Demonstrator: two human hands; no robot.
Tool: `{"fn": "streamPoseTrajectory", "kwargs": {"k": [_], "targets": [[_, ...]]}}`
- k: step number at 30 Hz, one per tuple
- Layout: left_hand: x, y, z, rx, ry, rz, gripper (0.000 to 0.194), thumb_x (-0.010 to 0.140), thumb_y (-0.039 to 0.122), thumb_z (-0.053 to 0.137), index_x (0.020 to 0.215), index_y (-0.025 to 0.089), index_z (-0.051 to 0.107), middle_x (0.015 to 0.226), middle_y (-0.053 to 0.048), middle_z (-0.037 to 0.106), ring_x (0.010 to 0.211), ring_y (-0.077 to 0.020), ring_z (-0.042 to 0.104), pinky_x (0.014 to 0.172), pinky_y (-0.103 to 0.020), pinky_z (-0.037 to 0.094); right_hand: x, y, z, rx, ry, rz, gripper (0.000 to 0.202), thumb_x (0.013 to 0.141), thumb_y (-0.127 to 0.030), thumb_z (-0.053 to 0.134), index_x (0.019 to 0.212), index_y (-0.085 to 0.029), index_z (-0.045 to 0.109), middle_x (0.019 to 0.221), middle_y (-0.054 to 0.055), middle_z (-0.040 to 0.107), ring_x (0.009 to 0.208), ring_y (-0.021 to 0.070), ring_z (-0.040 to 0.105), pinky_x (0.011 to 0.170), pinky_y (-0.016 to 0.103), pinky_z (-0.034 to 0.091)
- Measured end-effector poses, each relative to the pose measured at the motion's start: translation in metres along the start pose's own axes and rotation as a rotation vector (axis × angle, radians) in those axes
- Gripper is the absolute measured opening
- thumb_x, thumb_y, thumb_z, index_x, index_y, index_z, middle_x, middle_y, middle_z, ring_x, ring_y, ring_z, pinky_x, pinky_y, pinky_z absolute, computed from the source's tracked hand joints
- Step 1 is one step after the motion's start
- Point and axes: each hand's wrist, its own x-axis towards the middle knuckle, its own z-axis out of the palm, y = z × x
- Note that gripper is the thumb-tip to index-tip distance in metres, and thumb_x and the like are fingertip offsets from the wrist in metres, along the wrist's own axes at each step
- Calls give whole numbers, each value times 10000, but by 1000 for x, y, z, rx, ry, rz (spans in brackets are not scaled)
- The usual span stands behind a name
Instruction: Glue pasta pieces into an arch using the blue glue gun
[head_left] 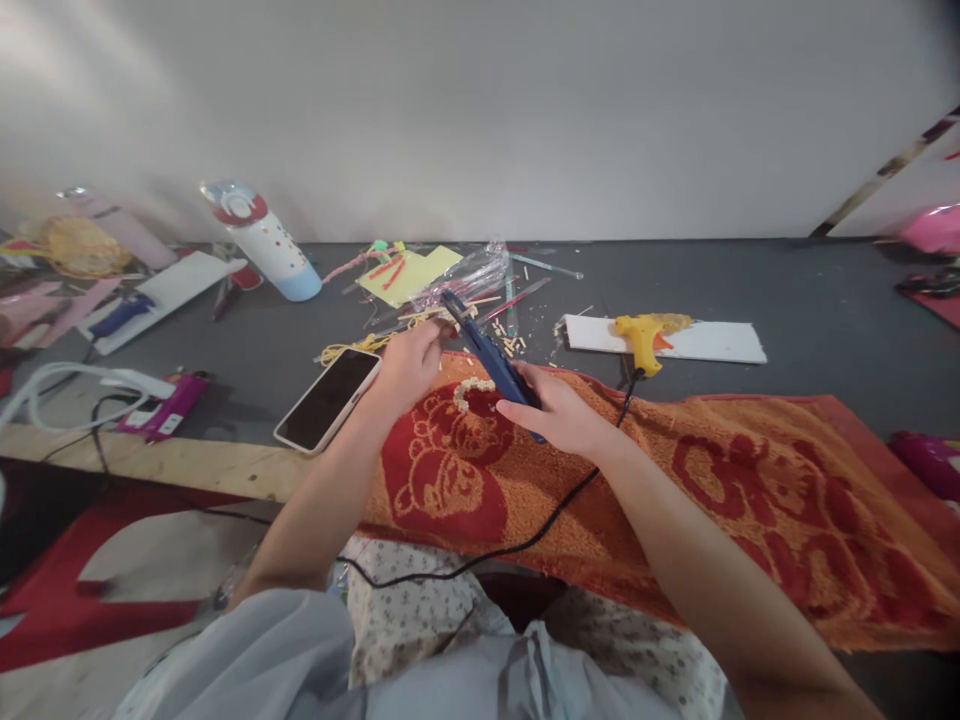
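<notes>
My right hand (559, 408) grips a long, flat dark blue object (491, 362), tilted above the towel; its kind is unclear as I see it edge-on. My left hand (412, 362) is closed with its fingertips pinched close to the upper end of that object, and what they hold is too small to make out. Under the object, a curved string of small pale pieces (471, 390) lies on the orange and red towel (600, 500). Beside my left wrist rests a phone with a white case (328, 400). Small pale bits (510, 343) are scattered beyond the towel.
A yellow glue gun (643, 340) lies on a white board (720, 342), its black cord (517, 545) crossing the towel. At left stand a spotted bottle (270, 245), a blue-handled tool (122, 315) on another white board and a purple power strip (169, 405). Yellow paper (412, 275) and plastic wrap lie behind.
</notes>
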Motion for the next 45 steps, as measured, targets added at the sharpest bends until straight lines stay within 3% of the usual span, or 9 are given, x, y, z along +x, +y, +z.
{"fn": "streamPoseTrajectory", "kwargs": {"k": [3, 12, 17, 22, 30, 39, 45], "targets": [[2, 2, -7, -19, -71, 25, 234, 862, 139, 428, 856, 182, 658, 693, -25, 659, 621, -155, 595, 621, -250, 427, 0, 0, -1, -4, -9, -2, 479, 884, -451, 581, 1252, -151, 517, 1222, 139, 650, 1103, 286, 619, 991, 456, 463], [6, 3, -25, -42, -219, 18, 254, 831, 144, 395, 603, 194, 494, 620, -17, 616, 585, -136, 549, 621, -248, 424, -1, -3, -1, -64, -33, 0, 473, 887, -467, 566, 1252, -168, 524, 1190, 131, 665, 1083, 290, 630, 970, 456, 462], [6, 1, -24, -15, -219, 3, 249, 823, 138, 403, 595, 192, 488, 612, -26, 605, 581, -145, 548, 607, -261, 409, -2, -7, 0, -72, -42, 29, 434, 893, -433, 568, 1237, -172, 524, 1176, 127, 675, 1076, 289, 631, 952, 447, 459], [5, 0, -18, 3, -183, 13, 196, 819, 121, 418, 737, 175, 588, 683, -43, 651, 619, -159, 580, 628, -256, 427, -2, -11, 1, -78, -50, 55, 390, 899, -431, 549, 1185, -165, 543, 1114, 123, 678, 1006, 273, 633, 902, 426, 461], [4, -2, -11, 134, -160, 47, 208, 871, 144, 421, 878, 179, 626, 775, -54, 676, 653, -167, 594, 625, -259, 414, 0, -10, 1, -54, -56, 73, 386, 900, -439, 518, 1171, -166, 543, 1136, 131, 662, 1062, 281, 608, 933, 440, 439], [3, -9, -11, 207, -181, 24, 219, 860, 169, 413, 828, 189, 629, 722, -49, 656, 635, -180, 581, 590, -273, 384, -2, -8, -4, -11, -109, 112, 285, 898, -470, 525, 937, -188, 524, 776, 31, 578, 741, 186, 550, 653, 332, 429], [4, -11, -13, 185, -207, 61, 242, 869, 192, 394, 840, 188, 635, 769, -60, 684, 696, -186, 617, 634, -271, 425, -2, -8, -6, 23, -136, 114, 294, 891, -482, 531, 935, -193, 500, 739, 7, 541, 699, 166, 526, 624, 311, 412]]}}
